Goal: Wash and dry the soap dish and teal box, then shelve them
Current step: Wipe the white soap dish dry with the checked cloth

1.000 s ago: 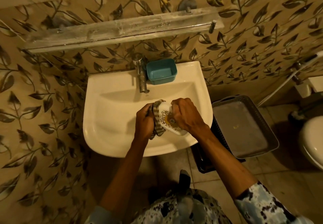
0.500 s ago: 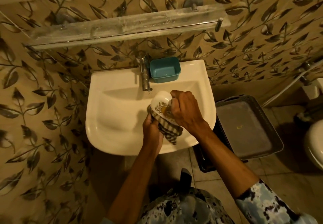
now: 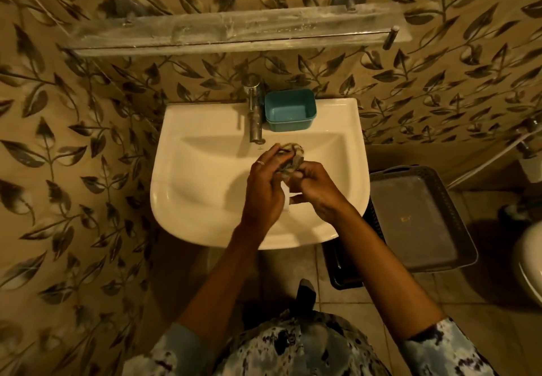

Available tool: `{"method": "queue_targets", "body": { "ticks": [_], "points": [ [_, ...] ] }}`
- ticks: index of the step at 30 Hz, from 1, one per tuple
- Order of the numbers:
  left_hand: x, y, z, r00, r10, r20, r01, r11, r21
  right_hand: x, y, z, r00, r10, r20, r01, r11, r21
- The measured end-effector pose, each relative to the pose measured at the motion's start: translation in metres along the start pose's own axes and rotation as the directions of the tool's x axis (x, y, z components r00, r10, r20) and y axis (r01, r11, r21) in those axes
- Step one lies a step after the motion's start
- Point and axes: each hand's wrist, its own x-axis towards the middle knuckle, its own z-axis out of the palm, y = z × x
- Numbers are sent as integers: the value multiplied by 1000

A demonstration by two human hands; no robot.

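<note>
Both hands meet over the white sink (image 3: pixel 181 199). My left hand (image 3: pixel 264 190) presses a bunched checked cloth (image 3: pixel 291 157) against the white soap dish (image 3: pixel 286 199). Only a thin white sliver of the dish shows between my palms. My right hand (image 3: pixel 316 190) grips the dish from the right, fingertips touching the cloth. The teal box (image 3: pixel 291 110) sits open and upright on the sink's back ledge, just right of the metal tap (image 3: pixel 254 117), with neither hand on it. A dusty glass shelf (image 3: pixel 234 35) runs along the wall above the sink.
A dark plastic basket with a flat grey tray on top (image 3: pixel 419 223) stands on the floor right of the sink. A white toilet (image 3: pixel 532 261) shows at the right edge. Leaf-patterned tiles cover the walls behind and to the left.
The dish was face-up with its pattern showing; now the cloth is bunched over it and my hands cover nearly all of it. Both hands sit closer together under the tap.
</note>
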Motion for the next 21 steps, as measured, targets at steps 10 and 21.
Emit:
{"method": "queue_targets", "body": {
  "ticks": [10,21],
  "points": [
    [-45,5,7,999,-36,-41,36,999,-1,-19,2,-6,968,237,81,-248,866,434],
    [-66,1,22,991,-105,85,118,979,-168,-6,-2,-26,953,300,-41,-229,803,551]
  ]
}}
